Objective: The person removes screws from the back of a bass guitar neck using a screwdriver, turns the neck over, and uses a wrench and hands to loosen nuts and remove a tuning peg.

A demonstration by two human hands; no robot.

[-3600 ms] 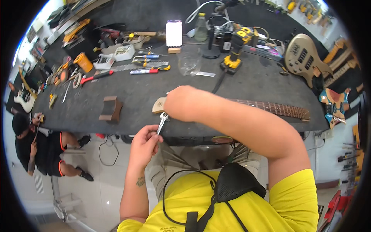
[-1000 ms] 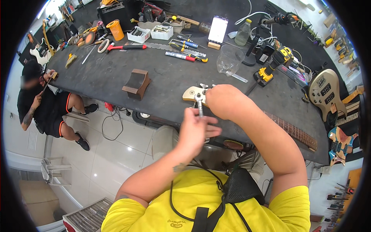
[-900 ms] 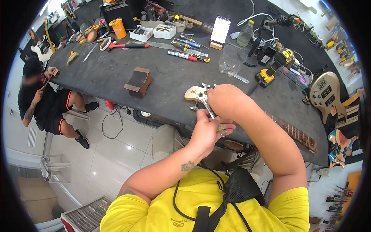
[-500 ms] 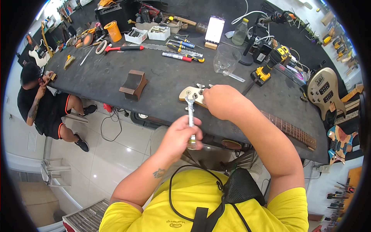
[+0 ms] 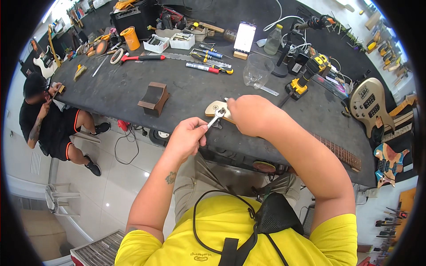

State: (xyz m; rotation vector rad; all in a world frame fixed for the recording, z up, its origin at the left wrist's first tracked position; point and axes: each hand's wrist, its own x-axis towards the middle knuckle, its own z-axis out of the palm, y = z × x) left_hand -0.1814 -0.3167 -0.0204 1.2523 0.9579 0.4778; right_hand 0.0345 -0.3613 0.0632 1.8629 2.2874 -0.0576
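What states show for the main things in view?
Cream guitar headstock: face up, partly covered.
Silver metal wrench: held, head over the headstock.
Bare left hand: closed on the wrench.
Bare right hand: over the headstock, grip hidden.
Slim rectangular phone: propped up, screen lit.
Clear yellow-capped bottle: upright, capped.
Yellow and black drill: standing upright.

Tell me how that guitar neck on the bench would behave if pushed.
The guitar neck would probably stay stiff, being long, wooden-looking and fretted. It seems unlikely to roll, since a tuning peg juts out beside the headstock. A push at one end might swivel it, given its slender length.
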